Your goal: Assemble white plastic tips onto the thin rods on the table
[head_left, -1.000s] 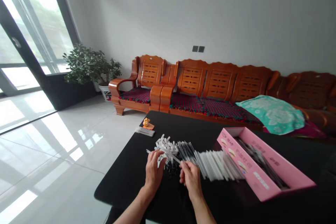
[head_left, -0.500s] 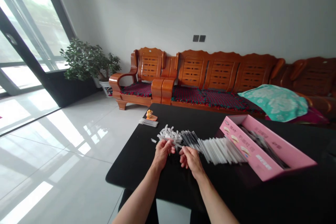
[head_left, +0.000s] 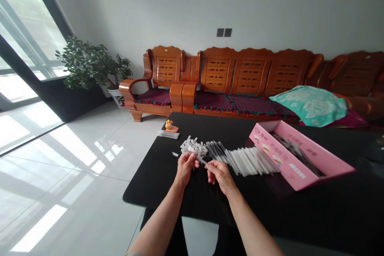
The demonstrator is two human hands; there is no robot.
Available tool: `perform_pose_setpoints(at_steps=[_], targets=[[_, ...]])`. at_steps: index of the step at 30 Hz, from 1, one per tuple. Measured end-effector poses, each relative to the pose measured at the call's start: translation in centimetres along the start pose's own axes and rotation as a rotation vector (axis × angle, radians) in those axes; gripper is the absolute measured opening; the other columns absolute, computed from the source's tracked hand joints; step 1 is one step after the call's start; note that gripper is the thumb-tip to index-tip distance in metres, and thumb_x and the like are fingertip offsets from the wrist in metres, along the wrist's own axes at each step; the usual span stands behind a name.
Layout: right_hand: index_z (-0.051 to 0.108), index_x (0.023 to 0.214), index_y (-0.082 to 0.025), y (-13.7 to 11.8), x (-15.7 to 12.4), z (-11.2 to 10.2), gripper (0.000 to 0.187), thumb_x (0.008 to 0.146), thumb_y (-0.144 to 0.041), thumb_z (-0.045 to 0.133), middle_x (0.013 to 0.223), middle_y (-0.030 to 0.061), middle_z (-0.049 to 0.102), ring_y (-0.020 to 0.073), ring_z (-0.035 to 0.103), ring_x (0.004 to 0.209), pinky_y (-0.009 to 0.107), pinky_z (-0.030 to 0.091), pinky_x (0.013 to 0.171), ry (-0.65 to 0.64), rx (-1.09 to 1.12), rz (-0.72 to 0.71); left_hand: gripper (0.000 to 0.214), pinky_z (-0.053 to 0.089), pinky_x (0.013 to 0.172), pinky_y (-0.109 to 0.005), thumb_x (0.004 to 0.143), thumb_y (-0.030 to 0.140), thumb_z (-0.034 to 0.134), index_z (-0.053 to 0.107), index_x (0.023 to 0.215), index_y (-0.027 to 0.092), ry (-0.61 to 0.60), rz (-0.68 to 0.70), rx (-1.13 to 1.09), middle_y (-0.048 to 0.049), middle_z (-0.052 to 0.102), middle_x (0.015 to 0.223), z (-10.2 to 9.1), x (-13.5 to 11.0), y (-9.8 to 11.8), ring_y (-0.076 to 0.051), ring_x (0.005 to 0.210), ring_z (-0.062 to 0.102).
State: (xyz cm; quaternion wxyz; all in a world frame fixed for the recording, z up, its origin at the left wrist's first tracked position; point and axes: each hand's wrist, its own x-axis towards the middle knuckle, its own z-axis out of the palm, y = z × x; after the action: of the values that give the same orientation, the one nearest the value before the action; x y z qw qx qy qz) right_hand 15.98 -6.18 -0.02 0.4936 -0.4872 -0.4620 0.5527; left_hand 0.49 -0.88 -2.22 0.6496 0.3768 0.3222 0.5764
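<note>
My left hand (head_left: 185,168) and my right hand (head_left: 219,173) are close together over the near side of the black table. A slim pale tube (head_left: 201,160) spans the gap between them, with its ends in their pinched fingertips. Just beyond my left hand lies a heap of short white caps (head_left: 192,144). Thin dark rods with pale tips, like pen refills (head_left: 216,151), lie in a bunch beyond my right hand. To the right of them, long whitish translucent tubes (head_left: 250,161) are laid side by side. Fingers hide the details of the held tube's ends.
A pink box (head_left: 295,178) holding dark thin pieces stands on the right of the black table (head_left: 150,184). Clear sticks (head_left: 168,134) and an orange figurine (head_left: 169,125) sit at the far left corner. A wooden sofa (head_left: 219,74) is behind.
The view has tilted slightly, so the room sits higher in the picture. Both hands stay together with the tube between them, which now slants more clearly down toward my right fingers.
</note>
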Motion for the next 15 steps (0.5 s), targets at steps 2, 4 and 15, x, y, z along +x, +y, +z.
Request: perform_pose_setpoints(at_steps=[2,4,15], targets=[[0.062,0.080,-0.014,-0.22,0.07,0.00,0.046,0.078,-0.060,0.062,0.052,-0.0025,0.060,0.0098,0.054,0.039,0.017,0.031,0.034,-0.002,-0.017,0.034,0.037,0.044,0.052,-0.020,0.073,0.045,0.078,0.064,0.083,0.012,0.018,0.004,-0.007,0.0005,0.063,0.060,0.10,-0.01,0.10,-0.009,0.050,0.056],[0.061,0.079,-0.014,-0.38,0.16,0.01,0.048,0.081,-0.062,0.057,0.049,-0.0024,0.058,0.0096,0.052,0.036,0.017,0.030,0.033,-0.012,-0.041,0.047,0.037,0.044,0.052,-0.020,0.073,0.045,0.078,0.063,0.082,0.013,0.027,0.007,-0.013,0.0006,0.063,0.060,0.15,-0.02,0.16,-0.009,0.050,0.056],[0.061,0.080,-0.014,0.16,0.73,0.07,0.045,0.081,-0.059,0.059,0.052,-0.0018,0.060,0.0098,0.054,0.038,0.016,0.032,0.033,0.023,-0.054,0.048,0.041,0.044,0.050,-0.020,0.070,0.049,0.079,0.063,0.080,0.013,0.054,0.008,0.004,0.0005,0.062,0.059,0.03,0.19,0.09,-0.009,0.048,0.056]])
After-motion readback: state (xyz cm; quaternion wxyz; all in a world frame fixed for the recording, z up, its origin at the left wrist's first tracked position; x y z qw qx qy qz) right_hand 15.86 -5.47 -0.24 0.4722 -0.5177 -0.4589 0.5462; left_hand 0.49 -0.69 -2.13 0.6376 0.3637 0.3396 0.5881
